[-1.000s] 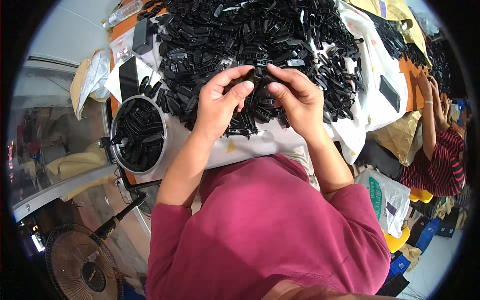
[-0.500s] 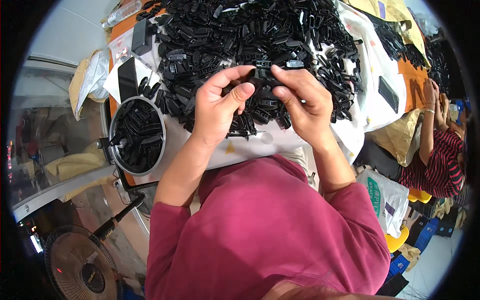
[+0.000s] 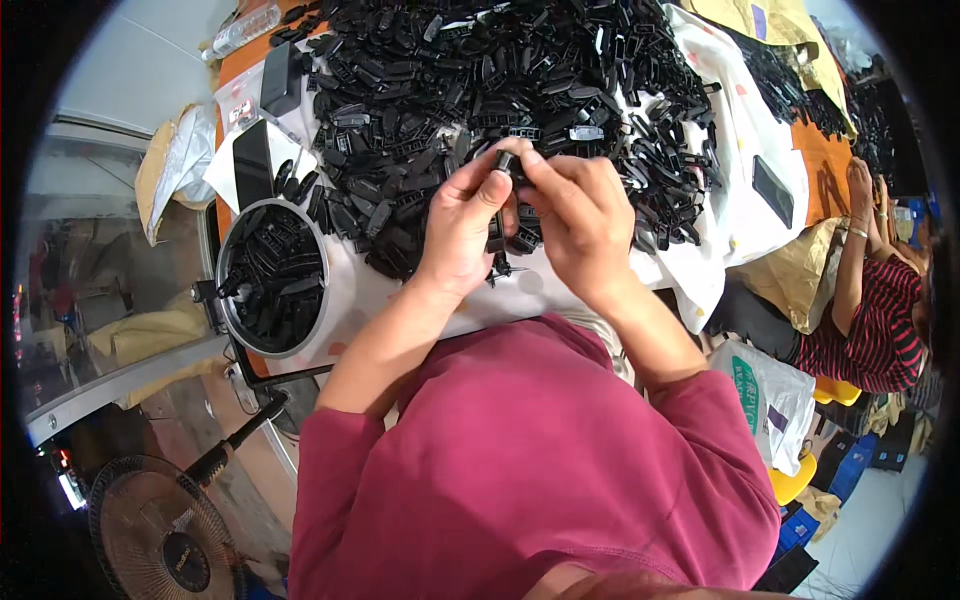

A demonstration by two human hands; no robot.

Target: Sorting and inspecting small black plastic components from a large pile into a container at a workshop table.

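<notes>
A small black plastic part (image 3: 506,161) is held between both hands, above the near edge of a large heap of similar black plastic pieces (image 3: 410,75). My left hand (image 3: 460,228) is closed, thumb and forefinger pinching the part from the left. From the right, my right hand (image 3: 583,222) is closed too, with its thumb and forefinger meeting the part's top end. The fingers cover much of the part, so its full shape is hidden. Just below the hands, a few loose black pieces (image 3: 503,268) lie on the white table cover.
At the left table edge sits a round container (image 3: 322,290) filled with black pieces. Behind it lie a dark phone (image 3: 254,165), a black box (image 3: 281,78) and a clear bottle (image 3: 243,32). Another phone (image 3: 773,190) rests at the right. A co-worker's hands (image 3: 862,190) are further right.
Both hands have drawn together, the left shifting right and the right shifting left. The held part now stands more upright between the fingertips.
</notes>
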